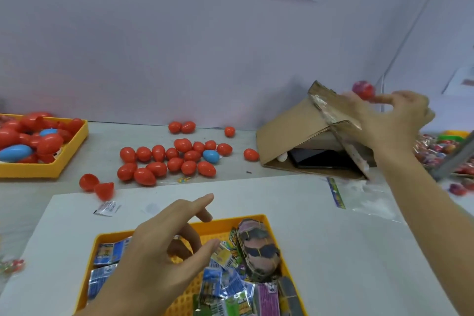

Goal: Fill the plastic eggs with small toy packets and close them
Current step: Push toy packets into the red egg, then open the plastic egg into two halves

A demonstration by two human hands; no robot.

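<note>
Step judged: a fresh packet is being fetched. Left hand (pixel 164 246), grip apart, hovers over packets (pixel 230 287) in the lower-centre tray (pixel 256 220). Right hand (pixel 392 120), grip apart at upper right; round red item (pixel 363 89) at its fingertips. Closed eggs (pixel 174 159) lie mid-frame on the tabletop (pixel 333 238); open egg halves (pixel 96 186) wait at left. Next: one packet to be pinched.

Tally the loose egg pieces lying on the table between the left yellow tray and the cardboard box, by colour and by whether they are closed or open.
red closed eggs: 19
blue closed eggs: 1
red open halves: 2
Total: 22
</note>
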